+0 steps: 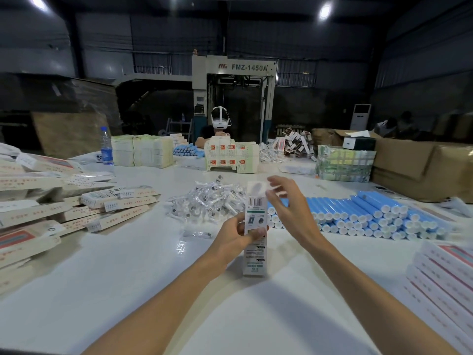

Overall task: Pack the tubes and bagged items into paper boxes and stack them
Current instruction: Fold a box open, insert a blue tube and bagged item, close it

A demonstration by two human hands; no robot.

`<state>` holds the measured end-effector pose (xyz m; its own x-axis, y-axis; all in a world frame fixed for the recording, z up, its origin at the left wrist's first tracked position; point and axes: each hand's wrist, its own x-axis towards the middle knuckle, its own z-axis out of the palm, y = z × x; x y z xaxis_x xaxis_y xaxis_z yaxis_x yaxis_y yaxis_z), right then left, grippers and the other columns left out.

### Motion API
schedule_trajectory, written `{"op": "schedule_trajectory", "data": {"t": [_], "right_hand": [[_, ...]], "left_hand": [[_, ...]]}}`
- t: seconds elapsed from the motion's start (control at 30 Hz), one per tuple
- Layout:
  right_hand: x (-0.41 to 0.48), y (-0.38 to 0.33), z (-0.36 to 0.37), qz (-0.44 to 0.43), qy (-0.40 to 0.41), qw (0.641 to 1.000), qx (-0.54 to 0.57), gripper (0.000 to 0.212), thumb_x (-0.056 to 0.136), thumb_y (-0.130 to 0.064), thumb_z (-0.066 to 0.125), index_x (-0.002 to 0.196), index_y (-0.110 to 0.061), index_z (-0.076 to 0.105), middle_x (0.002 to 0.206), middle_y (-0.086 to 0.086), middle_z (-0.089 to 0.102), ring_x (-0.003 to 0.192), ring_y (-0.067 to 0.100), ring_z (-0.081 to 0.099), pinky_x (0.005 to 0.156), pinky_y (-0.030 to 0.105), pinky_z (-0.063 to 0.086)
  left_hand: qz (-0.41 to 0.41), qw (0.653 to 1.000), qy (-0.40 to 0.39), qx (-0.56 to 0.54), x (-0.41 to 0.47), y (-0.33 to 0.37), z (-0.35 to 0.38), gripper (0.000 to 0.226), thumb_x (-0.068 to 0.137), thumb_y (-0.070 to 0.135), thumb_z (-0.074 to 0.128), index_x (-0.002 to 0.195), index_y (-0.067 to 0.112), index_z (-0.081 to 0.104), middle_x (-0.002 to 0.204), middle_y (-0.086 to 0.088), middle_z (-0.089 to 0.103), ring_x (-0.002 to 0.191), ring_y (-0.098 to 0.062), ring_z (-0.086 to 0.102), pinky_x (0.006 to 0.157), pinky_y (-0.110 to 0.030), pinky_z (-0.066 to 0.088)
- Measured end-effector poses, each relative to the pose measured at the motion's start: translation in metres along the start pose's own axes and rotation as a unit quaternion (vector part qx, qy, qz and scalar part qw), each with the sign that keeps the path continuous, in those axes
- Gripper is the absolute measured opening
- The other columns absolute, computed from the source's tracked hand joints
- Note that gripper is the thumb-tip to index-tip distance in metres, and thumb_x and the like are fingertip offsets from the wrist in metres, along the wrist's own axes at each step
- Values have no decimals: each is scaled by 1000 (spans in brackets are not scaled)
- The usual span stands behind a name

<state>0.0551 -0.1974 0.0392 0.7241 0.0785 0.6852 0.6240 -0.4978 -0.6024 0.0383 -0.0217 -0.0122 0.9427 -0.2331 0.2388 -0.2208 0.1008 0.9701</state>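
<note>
A tall white paper box point(254, 213) stands upright on the white table point(128, 272), printed with a barcode and green text. My left hand point(236, 235) grips its middle from the left. My right hand point(286, 201) hovers at the box's top right with fingers spread, blurred, holding nothing that I can see. Behind the box lies a heap of small clear bagged items point(204, 201). To the right, blue tubes point(371, 216) with white caps lie stacked in rows.
Packed boxes point(76, 208) pile up at the left, and more boxes point(445, 283) are stacked at the right edge. One loose bagged item point(195, 234) lies near my left hand. A person wearing a headset point(220, 124) sits across the table. Cardboard cartons point(419, 162) stand at back right.
</note>
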Motion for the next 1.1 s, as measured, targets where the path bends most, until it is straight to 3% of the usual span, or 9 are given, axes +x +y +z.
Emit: {"op": "schedule_trajectory", "data": {"t": [0.1, 0.2, 0.3, 0.4, 0.53, 0.6, 0.7, 0.93, 1.1], "right_hand": [[-22, 14, 12, 45, -20, 997, 64, 41, 101, -36, 68, 138, -33, 51, 114, -11, 72, 105, 6, 69, 90, 28, 55], [-35, 21, 20, 31, -4, 992, 122, 45, 100, -25, 71, 141, -32, 54, 109, -6, 76, 103, 15, 73, 91, 29, 57], [-35, 21, 22, 19, -5, 991, 133, 47, 101, -19, 71, 145, -28, 57, 108, -10, 75, 104, 16, 72, 93, 29, 57], [-33, 22, 20, 10, -23, 991, 129, 44, 102, -18, 69, 144, -24, 59, 109, -5, 75, 104, 19, 71, 95, 37, 58], [-33, 21, 13, 8, -52, 989, 139, 38, 103, -21, 67, 140, -20, 60, 113, -1, 75, 106, 23, 70, 95, 44, 58], [-29, 21, 9, 10, -84, 984, 159, 34, 104, -21, 66, 137, -18, 61, 111, 6, 74, 106, 29, 70, 96, 48, 57], [-25, 21, 5, 28, -113, 975, 191, 28, 104, -23, 66, 131, -22, 59, 109, 7, 74, 105, 29, 70, 95, 45, 57], [-25, 24, -2, 10, -119, 982, 144, 26, 104, -30, 66, 128, -27, 58, 109, -4, 75, 105, 20, 71, 90, 28, 57], [-17, 15, -4, 51, -44, 974, 217, 16, 110, -26, 54, 117, -14, 61, 105, 7, 77, 100, 26, 74, 87, 35, 61]], "left_hand": [[9, 1000, -9, 17, 1, -2, -2, 51, 95, 13, 80, 141, 12, 57, 118, -10, 80, 113, -25, 76, 88, -28, 61], [32, 999, -9, 40, 0, -5, -6, 78, 93, 21, 84, 152, 32, 33, 116, -2, 81, 109, -21, 77, 89, -29, 61], [75, 995, -28, 66, -3, -2, -7, 99, 93, 28, 84, 158, 56, 15, 131, 22, 72, 118, -12, 73, 93, -30, 61], [107, 990, -53, 75, -4, 2, -6, 98, 96, 24, 82, 161, 59, 17, 134, 44, 59, 125, -5, 68, 89, -20, 59], [116, 989, -53, 76, 0, 0, -7, 85, 96, 12, 80, 158, 45, 31, 135, 18, 68, 122, -20, 72, 91, -29, 61], [122, 987, -49, 93, 1, 1, -8, 78, 96, 12, 81, 152, 42, 36, 129, 7, 72, 117, -20, 73, 88, -29, 62], [122, 984, -47, 119, 1, 1, -8, 76, 94, 16, 83, 148, 43, 38, 125, 8, 72, 116, -15, 72, 87, -30, 63], [132, 979, -34, 152, 3, -3, -8, 79, 91, 18, 87, 149, 41, 39, 123, 4, 74, 113, -17, 74, 89, -33, 63], [136, 975, -41, 172, 4, -2, -8, 80, 90, 22, 86, 148, 49, 37, 121, 12, 74, 115, -11, 71, 88, -31, 62]]}}
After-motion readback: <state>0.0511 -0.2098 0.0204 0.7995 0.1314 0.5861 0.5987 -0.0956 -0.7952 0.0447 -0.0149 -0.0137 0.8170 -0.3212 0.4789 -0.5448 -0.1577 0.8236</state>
